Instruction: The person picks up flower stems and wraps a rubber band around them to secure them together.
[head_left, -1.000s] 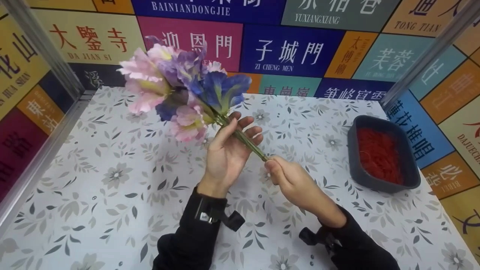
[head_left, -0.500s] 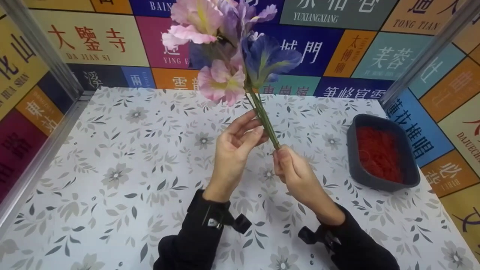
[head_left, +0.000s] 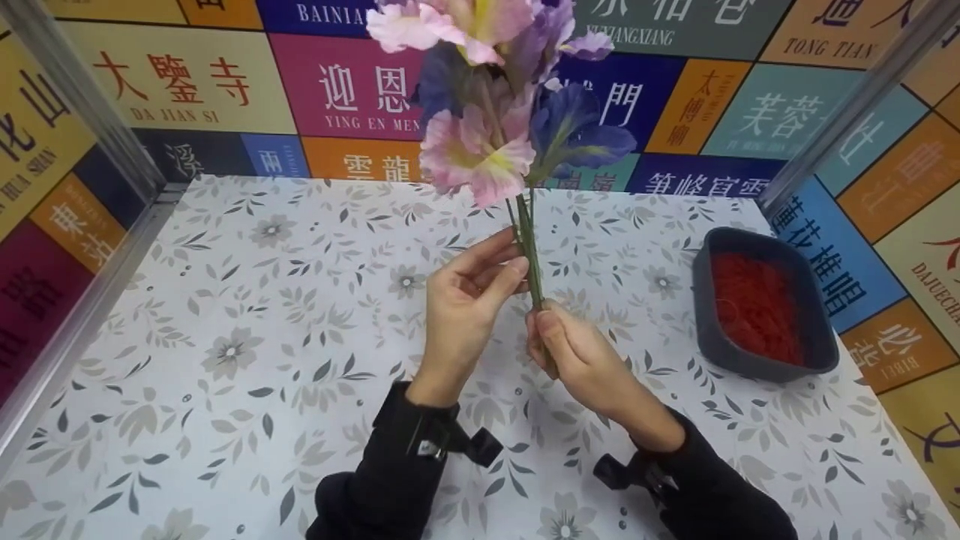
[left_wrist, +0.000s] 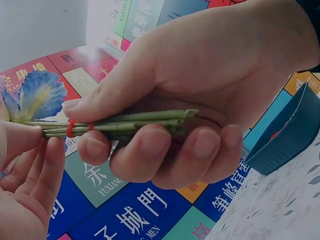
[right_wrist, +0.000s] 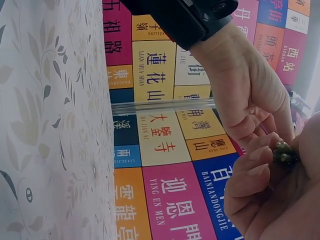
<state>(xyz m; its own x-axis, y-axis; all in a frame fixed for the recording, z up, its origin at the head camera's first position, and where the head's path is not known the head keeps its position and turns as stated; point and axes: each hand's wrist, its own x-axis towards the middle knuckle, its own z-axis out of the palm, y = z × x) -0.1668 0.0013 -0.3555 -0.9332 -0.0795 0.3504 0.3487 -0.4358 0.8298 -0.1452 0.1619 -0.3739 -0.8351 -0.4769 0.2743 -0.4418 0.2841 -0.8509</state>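
A bunch of artificial flowers (head_left: 480,161), with pink, purple and blue petals, stands nearly upright in the head view. My right hand (head_left: 581,352) grips the lower part of its green stems (head_left: 528,251). Higher up, my left hand (head_left: 469,307) pinches the stems between thumb and fingers. Red bands (left_wrist: 71,128) circle the stems between the two hands in the left wrist view. Cut stem ends (left_wrist: 187,114) lie inside the curl of the right hand's fingers. The right wrist view shows those ends facing the camera.
A dark grey bin (head_left: 829,337) holding a pile of thin red strands (head_left: 757,304) stands at the table's right side. Panels printed with Chinese characters (head_left: 191,79) enclose the flower-patterned table (head_left: 232,352). Metal posts rise at the back corners.
The bunch has swung from leaning left to nearly upright and moved right. My left hand went from lying opened under the stems to pinching them. My right hand keeps its grip.
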